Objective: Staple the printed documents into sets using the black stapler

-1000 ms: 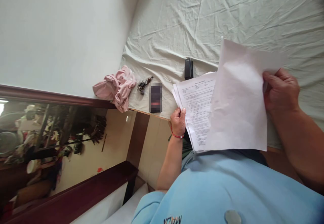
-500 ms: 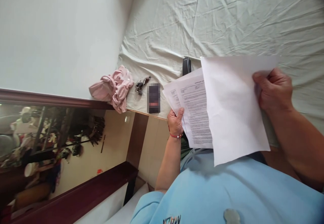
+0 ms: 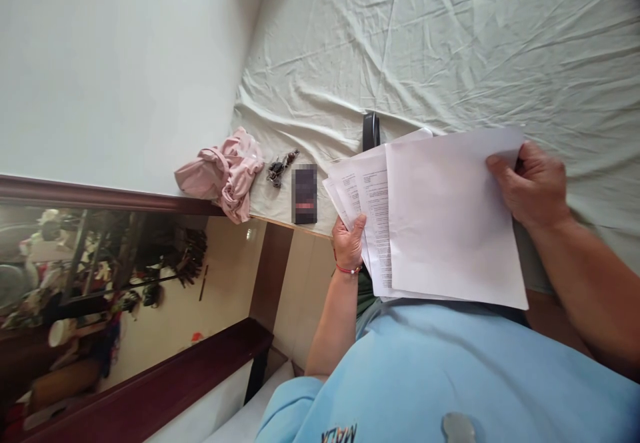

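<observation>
My left hand (image 3: 349,239) grips a fanned stack of printed sheets (image 3: 376,213) by the lower left edge, thumb on top. Small dark text covers the sheets that show. In my right hand (image 3: 533,183) is a sheet of paper (image 3: 455,216) with its blank side toward me, pinched at the upper right corner. This sheet lies over the right part of the stack and hides most of it. The fingers of my right hand are partly hidden behind the paper. Just beyond the stack's top edge sits a black object (image 3: 371,131), partly covered by the papers.
A pale wrinkled sheet (image 3: 450,49) covers the broad surface ahead. Left of the papers lie a blurred dark rectangular object (image 3: 305,194), a small dark tangled item (image 3: 281,168) and a pink cloth (image 3: 235,173). A dark wooden-framed opening or mirror (image 3: 125,296) shows cluttered things at lower left.
My right hand has moved left and slightly down, bringing the blank-side sheet flatter over the stack and covering more of the print. My left hand stays nearly still.
</observation>
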